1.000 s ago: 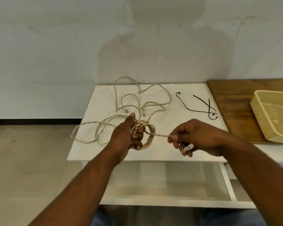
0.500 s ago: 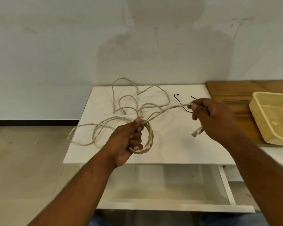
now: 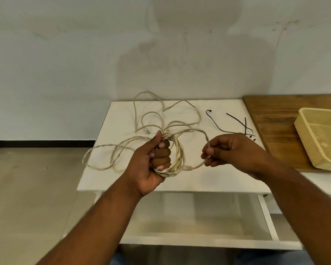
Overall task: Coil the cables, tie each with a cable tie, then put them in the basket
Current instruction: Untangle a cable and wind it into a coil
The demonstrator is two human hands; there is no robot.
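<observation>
A long beige cable (image 3: 177, 159) is partly wound into a small coil above the white table (image 3: 208, 178). My left hand (image 3: 153, 159) grips that coil, thumb up. My right hand (image 3: 231, 150) pinches the cable's free end a short way to the right, and the strand arcs from the coil's top to my fingers, then curves back with its plug near the coil's bottom. Loose beige loops (image 3: 147, 119) trail over the table's back and left. Black cable ties (image 3: 243, 127) lie at the back right. The yellow basket (image 3: 313, 142) sits on the wooden top at far right.
A brown wooden surface (image 3: 275, 119) adjoins the white table on the right. Below the tabletop is a white lower shelf (image 3: 199, 226). A pale wall stands right behind the table, and grey floor lies to the left.
My right hand has swung the cable end from the front, up toward the ties, then back down beside the coil, laying another turn. My left hand kept hold of the coil.
</observation>
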